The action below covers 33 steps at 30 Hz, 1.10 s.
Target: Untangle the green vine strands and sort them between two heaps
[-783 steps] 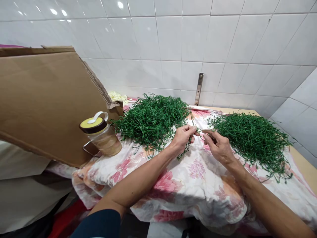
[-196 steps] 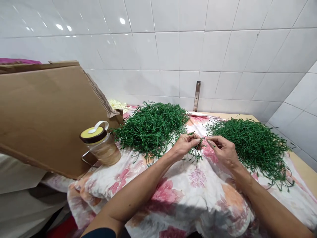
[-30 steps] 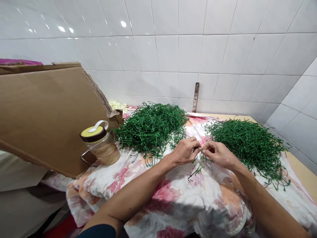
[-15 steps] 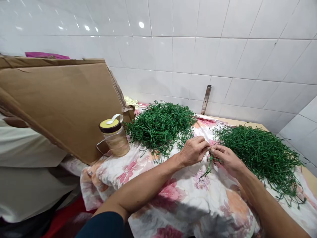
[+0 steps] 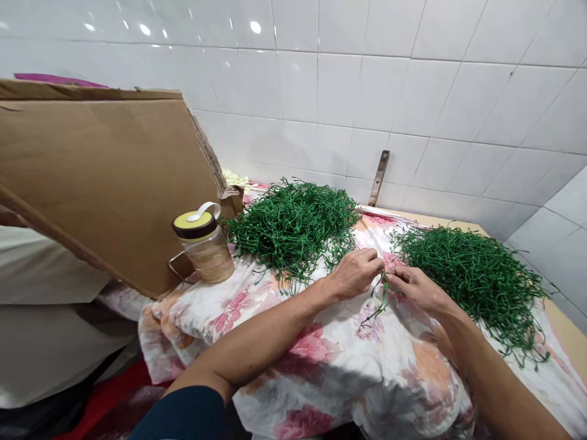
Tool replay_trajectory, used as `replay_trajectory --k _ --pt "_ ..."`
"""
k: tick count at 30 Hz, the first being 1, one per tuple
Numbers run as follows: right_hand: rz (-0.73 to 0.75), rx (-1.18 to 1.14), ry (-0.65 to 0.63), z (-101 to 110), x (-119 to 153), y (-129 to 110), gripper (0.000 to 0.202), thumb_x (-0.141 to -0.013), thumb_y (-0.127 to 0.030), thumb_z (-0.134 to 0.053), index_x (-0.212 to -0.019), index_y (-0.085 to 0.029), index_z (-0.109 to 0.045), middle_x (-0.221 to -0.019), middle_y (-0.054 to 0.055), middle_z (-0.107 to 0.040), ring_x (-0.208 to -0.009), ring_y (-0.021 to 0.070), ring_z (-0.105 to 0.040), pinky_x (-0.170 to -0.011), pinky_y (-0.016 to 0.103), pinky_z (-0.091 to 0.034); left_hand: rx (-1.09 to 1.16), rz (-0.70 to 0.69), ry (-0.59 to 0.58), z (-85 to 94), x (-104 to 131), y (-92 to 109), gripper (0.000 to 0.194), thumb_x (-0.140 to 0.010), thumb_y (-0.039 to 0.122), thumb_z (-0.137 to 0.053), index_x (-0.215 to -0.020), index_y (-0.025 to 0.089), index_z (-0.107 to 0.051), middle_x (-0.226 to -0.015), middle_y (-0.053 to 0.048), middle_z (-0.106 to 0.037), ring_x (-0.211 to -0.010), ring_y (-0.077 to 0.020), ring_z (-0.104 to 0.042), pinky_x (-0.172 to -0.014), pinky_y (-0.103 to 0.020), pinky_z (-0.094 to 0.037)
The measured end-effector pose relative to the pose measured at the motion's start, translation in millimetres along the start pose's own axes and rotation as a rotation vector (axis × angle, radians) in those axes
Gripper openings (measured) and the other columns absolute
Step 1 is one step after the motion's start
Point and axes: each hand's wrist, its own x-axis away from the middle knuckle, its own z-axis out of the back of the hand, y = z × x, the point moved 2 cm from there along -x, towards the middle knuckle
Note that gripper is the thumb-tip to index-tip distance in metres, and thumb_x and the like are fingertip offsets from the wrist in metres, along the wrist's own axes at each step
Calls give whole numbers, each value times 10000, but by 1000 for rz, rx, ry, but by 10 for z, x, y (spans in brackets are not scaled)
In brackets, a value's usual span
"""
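Over the flowered cloth, both hands meet at a thin green plastic stem whose branched end hangs down between them. My left hand is closed, its fingertips pinching the upper part of the stem. Facing it, my right hand is closed too, thumb and forefinger gripping the same green piece. Exactly where the fingertips touch it is too small to make out. One heap of green plastic stems lies behind my left hand, and another heap of green stems spreads to the right of my right hand.
A clear jar with a yellow and brown lid stands left of the heaps. Behind it leans a large cardboard sheet, with a person's pale clothing beyond. Small pale yellow pieces lie near the tiled wall.
The view has shifted slightly, so the scene sits a little higher and further left. My hands have drawn slightly apart at the fingertips, still on the green stem.
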Motion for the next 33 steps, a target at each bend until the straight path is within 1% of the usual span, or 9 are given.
replay_trajectory --k 9,11,13,14,16,19,22,27,33 --pt "115 125 77 39 66 -146 479 -971 -571 -545 -669 -201 -513 -666 -3 -479 -638 143 -414 -579 274 -345 131 -15 45 -46 -17 -95 178 -979 161 -467 -977 178 -644 -919 -67 -627 -831 -178 -553 -734 -287 -415" --pt "154 123 -17 25 128 -234 429 -983 -531 -549 -725 -193 -601 -692 12 -533 -654 150 -457 -603 284 -372 214 53 87 -51 -21 -206 172 -971 165 -479 -920 171 -643 -875 -60 -627 -820 -174 -552 -745 -284 -417" --pt "192 74 -68 20 179 -306 386 -995 -500 -549 -799 -189 -666 -719 30 -575 -666 158 -494 -617 296 -392 328 196 190 -17 -23 -347 199 -970 182 -482 -851 160 -640 -810 -45 -614 -783 -161 -547 -733 -275 -414" --pt "207 40 -39 32 192 -326 372 -999 -492 -548 -828 -189 -681 -727 35 -583 -669 160 -503 -620 301 -400 396 278 252 8 -21 -411 192 -967 210 -505 -854 154 -650 -806 -38 -620 -763 -151 -546 -722 -268 -412" --pt "224 -55 133 89 188 -327 346 -992 -496 -566 -862 -195 -679 -713 28 -568 -657 158 -495 -610 304 -405 535 411 320 44 -21 -493 200 -952 281 -553 -872 144 -674 -797 -27 -631 -726 -136 -536 -684 -256 -400" --pt "191 -264 359 194 144 -250 325 -928 -529 -657 -948 -205 -676 -693 5 -544 -629 147 -480 -584 296 -412 759 512 296 42 -39 -485 264 -909 384 -617 -858 134 -687 -738 -8 -613 -664 -120 -505 -621 -243 -378" --pt "109 -409 441 253 101 -174 401 -819 -583 -757 -915 -206 -662 -736 18 -589 -638 147 -520 -576 294 -436 973 562 257 25 -65 -394 303 -833 432 -695 -796 132 -667 -708 -3 -592 -643 -113 -498 -601 -234 -387" --pt "10 -521 349 164 34 -130 447 -750 -587 -818 -865 -192 -643 -772 23 -626 -646 135 -558 -587 282 -465 1117 549 195 41 -96 -246 371 -784 484 -760 -811 123 -681 -678 -5 -579 -614 -106 -507 -584 -230 -403" --pt "-110 -677 191 -57 -27 -110 489 -755 -614 -801 -930 -185 -646 -759 7 -582 -540 89 -404 -440 239 -299 961 486 213 -2 -65 -149 346 -879 470 -685 -889 128 -741 -731 -32 -656 -647 -121 -547 -595 -235 -408"
